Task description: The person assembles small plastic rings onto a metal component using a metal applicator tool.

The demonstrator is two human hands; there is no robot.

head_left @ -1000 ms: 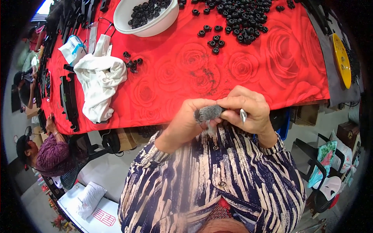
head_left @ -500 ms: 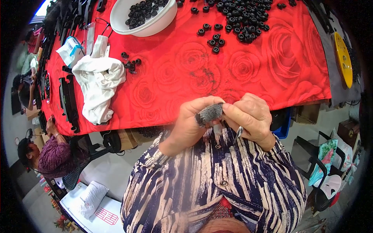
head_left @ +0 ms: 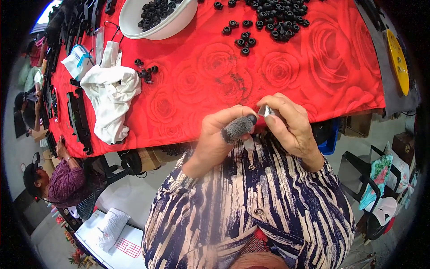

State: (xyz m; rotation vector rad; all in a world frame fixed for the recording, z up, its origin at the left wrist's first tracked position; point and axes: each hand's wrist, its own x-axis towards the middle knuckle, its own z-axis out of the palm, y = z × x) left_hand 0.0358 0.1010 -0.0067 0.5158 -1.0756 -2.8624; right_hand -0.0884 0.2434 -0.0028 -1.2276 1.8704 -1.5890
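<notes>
Over the table's near edge, my left hand point(head_left: 216, 134) is closed, pinching a small black round part point(head_left: 252, 119) at its fingertips. A fuzzy grey fabric piece point(head_left: 236, 130) lies along its fingers just below that part; whether it is worn or held I cannot tell. Close by on the right, my right hand point(head_left: 291, 127) grips a small shiny metal blade point(head_left: 266, 110) between thumb and fingers. The blade's tip points toward the black part, a small gap apart. Dark crumbs point(head_left: 235, 80) are scattered on the red rose-patterned cloth point(head_left: 197, 67) beyond my hands.
A white bowl point(head_left: 172, 31) of black parts stands at the far left, with a pile of similar parts point(head_left: 280, 20) to its right. White fabric point(head_left: 109, 89), small spring parts point(head_left: 145, 74) and long black pieces point(head_left: 78, 116) lie left. A yellow dish point(head_left: 397, 62) sits far right. Another person point(head_left: 67, 179) works at left.
My right hand has drawn away from my left and turned, so the metal blade now shows at its fingertips. The black round part has come into sight. The view has shifted slightly.
</notes>
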